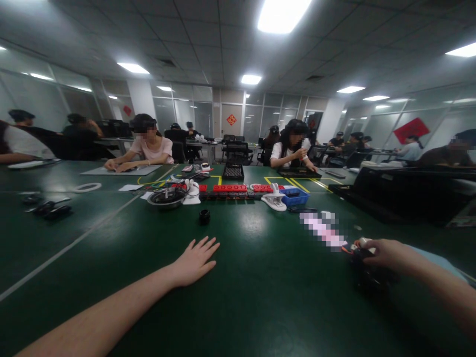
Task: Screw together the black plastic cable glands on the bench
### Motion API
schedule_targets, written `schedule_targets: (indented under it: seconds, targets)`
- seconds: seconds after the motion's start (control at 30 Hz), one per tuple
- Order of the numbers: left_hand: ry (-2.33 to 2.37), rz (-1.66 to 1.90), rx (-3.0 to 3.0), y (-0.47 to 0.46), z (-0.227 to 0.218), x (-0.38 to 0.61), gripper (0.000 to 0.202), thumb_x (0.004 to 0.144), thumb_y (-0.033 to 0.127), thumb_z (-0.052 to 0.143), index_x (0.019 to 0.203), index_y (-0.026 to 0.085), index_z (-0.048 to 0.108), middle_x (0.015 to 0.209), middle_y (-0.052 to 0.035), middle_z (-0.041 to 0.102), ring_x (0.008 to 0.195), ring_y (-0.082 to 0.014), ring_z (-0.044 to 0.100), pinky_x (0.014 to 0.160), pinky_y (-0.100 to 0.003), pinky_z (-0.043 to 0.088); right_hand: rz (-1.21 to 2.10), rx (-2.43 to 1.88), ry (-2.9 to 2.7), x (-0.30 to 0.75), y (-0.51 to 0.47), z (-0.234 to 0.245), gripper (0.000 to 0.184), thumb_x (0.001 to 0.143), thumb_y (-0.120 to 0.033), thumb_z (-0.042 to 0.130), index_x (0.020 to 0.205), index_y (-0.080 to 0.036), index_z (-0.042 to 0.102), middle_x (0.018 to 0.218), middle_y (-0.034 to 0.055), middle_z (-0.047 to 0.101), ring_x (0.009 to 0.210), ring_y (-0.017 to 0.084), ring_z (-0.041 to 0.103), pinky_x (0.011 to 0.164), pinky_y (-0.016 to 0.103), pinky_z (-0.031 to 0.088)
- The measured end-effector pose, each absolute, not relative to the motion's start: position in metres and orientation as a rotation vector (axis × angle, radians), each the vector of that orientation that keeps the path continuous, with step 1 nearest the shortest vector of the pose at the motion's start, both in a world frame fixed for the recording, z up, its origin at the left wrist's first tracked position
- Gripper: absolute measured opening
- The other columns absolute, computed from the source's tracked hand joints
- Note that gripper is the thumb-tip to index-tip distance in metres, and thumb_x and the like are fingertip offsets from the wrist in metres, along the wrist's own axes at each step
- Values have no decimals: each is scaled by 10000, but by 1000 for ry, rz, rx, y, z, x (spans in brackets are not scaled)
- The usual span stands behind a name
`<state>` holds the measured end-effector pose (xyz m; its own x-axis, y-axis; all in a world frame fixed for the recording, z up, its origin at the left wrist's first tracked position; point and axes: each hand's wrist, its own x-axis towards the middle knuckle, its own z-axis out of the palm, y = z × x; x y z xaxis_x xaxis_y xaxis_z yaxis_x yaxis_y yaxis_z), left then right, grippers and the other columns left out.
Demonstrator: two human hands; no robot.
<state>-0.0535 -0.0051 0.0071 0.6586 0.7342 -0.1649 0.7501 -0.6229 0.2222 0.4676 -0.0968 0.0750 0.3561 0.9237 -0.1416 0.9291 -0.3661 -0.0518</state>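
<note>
My left hand [195, 262] lies flat on the green tabletop [256, 292], palm down with the fingers spread, and holds nothing. Just beyond its fingertips sits a small black round object [204, 216]. Off to the right, my right hand [386, 255] is closed on a dark object with an orange and white part [366, 270]; blur and shadow hide its exact kind. Left of that hand lies a pink and white item [323, 229], pixelated in the view. A light blue sheet [437, 260] shows partly behind my right forearm.
Across the table's middle run red power strips [230, 188], with a round bowl of cables [167, 197], a white clip stand [274, 199] and a blue bin [296, 197]. A large black case [401, 191] stands at right. Two people [150, 146] [288, 148] sit opposite.
</note>
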Motion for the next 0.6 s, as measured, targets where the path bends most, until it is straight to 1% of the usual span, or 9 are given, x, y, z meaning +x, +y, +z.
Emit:
schedule_targets:
  seconds: [0.13, 0.27, 0.33, 0.47, 0.6]
  targets:
    - [1206, -95, 2586, -6, 9, -53, 562, 883, 559, 185, 1373, 303, 81, 1450, -13, 30, 1319, -255, 15, 1023, -535, 55, -260, 2490, 1822, 454, -89, 74, 299, 691, -255, 561, 976, -273, 650, 986, 130, 644, 827, 204, 618, 628, 280, 439]
    - [1204, -98, 2597, -8, 11, -51, 562, 889, 542, 196, 1376, 284, 85, 1451, -22, 43, 1319, -255, 17, 1025, -530, 49, -241, 2400, 1858, 428, -74, 76, 336, 659, -251, 606, 992, -221, 643, 973, 111, 647, 852, 240, 610, 663, 301, 457]
    - [1207, -97, 2599, -9, 13, -50, 562, 891, 535, 199, 1377, 274, 92, 1451, -27, 46, 1319, -251, 17, 1027, -526, 45, -232, 2337, 1900, 410, -66, 78, 354, 663, -256, 614, 1011, -201, 636, 954, 96, 651, 856, 235, 607, 683, 287, 455]
    - [1201, -86, 2581, -10, 15, -51, 558, 890, 539, 202, 1374, 285, 94, 1451, -23, 43, 1319, -253, 16, 1022, -536, 48, -180, 2234, 1951, 368, -53, 86, 336, 676, -244, 614, 1005, -186, 637, 968, 89, 644, 880, 229, 599, 670, 265, 453]
    - [1189, -67, 2577, -10, 14, -52, 555, 889, 540, 209, 1373, 293, 95, 1451, -22, 47, 1318, -257, 18, 1019, -541, 53, -83, 2139, 2010, 317, -34, 88, 345, 657, -261, 648, 997, -203, 633, 977, 81, 638, 908, 247, 591, 673, 273, 451]
